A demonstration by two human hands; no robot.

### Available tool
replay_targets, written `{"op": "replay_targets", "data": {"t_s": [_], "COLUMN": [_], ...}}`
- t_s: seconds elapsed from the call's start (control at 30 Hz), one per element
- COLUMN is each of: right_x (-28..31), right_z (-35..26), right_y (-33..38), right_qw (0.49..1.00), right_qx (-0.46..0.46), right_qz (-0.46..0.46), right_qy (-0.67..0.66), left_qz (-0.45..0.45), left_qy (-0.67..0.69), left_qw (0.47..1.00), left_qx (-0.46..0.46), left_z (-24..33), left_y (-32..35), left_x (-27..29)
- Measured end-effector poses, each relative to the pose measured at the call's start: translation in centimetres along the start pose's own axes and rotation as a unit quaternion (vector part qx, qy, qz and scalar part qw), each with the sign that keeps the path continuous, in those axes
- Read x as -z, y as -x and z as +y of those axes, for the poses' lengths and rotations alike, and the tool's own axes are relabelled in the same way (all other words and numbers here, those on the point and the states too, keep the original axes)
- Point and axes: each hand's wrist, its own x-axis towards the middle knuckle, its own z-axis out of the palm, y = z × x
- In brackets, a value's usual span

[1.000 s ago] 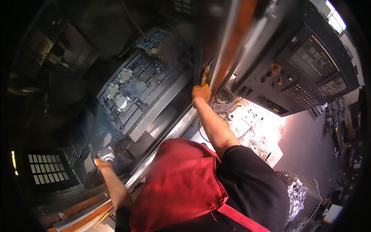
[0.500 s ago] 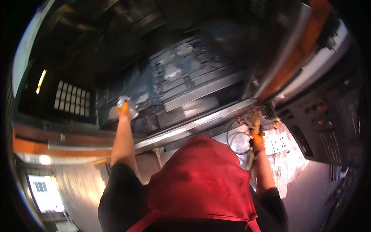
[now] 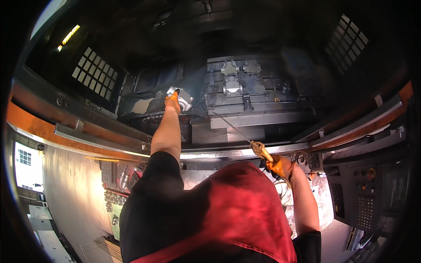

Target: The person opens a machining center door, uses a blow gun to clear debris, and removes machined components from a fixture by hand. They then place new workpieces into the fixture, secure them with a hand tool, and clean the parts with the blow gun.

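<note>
My left hand (image 3: 173, 101), in an orange glove, is closed on a grey metal casting (image 3: 184, 97) inside the machine's dark enclosure, left of the slotted worktable (image 3: 258, 96). An orange glove covers my right hand (image 3: 280, 167) too, which is wrapped round an air blow gun (image 3: 261, 151) near the front sill. Its long thin nozzle slants up and left, the tip well apart from the casting and close to the worktable's front edge. Grey castings (image 3: 233, 86) sit fixed on the worktable. The fingers of my right hand are partly hidden by its back.
At the right stands a dark control panel (image 3: 366, 197) with rows of buttons. The machine's metal front sill (image 3: 206, 154) runs between my body and the worktable. A wrench-like tool (image 3: 275, 90) lies on the worktable. Small metal parts (image 3: 115, 199) stand in rows at the lower left.
My right hand has brought the blow gun up and left from beside the control panel to the front sill. The view has turned; my left hand still grips the casting.
</note>
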Motion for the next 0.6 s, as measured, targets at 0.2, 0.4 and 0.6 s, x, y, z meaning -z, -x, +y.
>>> {"op": "replay_targets", "data": {"t_s": [0.2, 0.4, 0.6], "right_x": [-2.7, -2.9, -4.2], "right_z": [-6.0, -3.6, -9.7], "right_y": [-3.3, -6.8, -5.3], "right_qw": [0.993, 0.998, 0.993], "right_qx": [-0.03, 0.019, -0.019], "right_qz": [-0.017, -0.02, -0.034], "right_qy": [0.113, 0.05, 0.11], "left_qz": [-0.165, -0.089, -0.185], "left_qy": [0.232, 0.732, 0.665], "left_qw": [0.953, 0.086, 0.332], "left_qx": [0.105, 0.67, 0.643], "left_z": [-3.3, -4.9, -3.0], "left_y": [-10.7, -8.6, -6.8], "left_x": [9.0, 7.4, 7.8]}}
